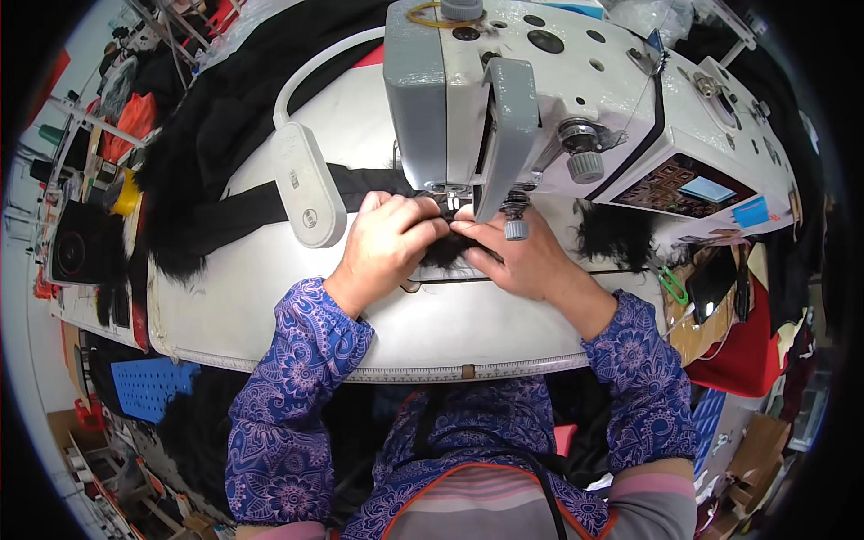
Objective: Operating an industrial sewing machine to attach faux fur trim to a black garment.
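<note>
Black fabric [444,256], shaggy with fur, beneath sewing-machine head [418,108]

Sewing workshop; sewing machine [576,85]; black fabric [216,126] piled; blue crate [148,389], seemingly

And the white worktable [229,315] is filling the middle of the frame, a ruled measuring strip [517,368] running along its lower edge! Up top, a big white-and-grey sewing machine [418,99] is standing on it. Over at centre left, black fabric [238,208] is stretching across towards the middle, and right of centre, a shaggy black fur piece [616,234] is lying just below the machine.
</note>
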The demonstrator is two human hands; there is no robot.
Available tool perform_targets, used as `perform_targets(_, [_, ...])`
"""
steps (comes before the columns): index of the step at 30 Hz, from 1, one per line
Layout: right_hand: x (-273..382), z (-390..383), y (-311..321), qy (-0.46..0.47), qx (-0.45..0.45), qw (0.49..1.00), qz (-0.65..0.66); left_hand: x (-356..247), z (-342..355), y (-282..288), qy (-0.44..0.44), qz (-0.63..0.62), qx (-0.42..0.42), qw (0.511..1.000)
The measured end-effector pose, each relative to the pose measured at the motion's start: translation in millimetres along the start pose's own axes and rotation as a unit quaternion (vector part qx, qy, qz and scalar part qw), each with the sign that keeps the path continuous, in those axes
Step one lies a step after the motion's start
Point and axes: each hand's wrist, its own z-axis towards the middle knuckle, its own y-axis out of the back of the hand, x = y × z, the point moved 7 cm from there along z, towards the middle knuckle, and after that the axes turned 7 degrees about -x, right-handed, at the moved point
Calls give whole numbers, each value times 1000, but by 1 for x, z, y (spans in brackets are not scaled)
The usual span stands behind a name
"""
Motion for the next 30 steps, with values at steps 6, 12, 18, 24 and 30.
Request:
perform_targets(6, [1,0,-1,9,-8,1000,-12,-11,-15,-6,-59,-33,85,994])
perform_targets(12, [6,-3,5,92,-54,994,15,-13,-19,-3,-38,-32,80,996])
perform_targets(18, [11,1,7,75,-62,995,16,-17,-18,1,-74,-40,68,994])
perform_targets(24, [13,0,9,92,-66,993,-21,-14,-17,0,-41,-35,25,998])
perform_targets(30, [8,-3,5,88,-45,993,-60,-20,-21,6,-92,-28,28,995])
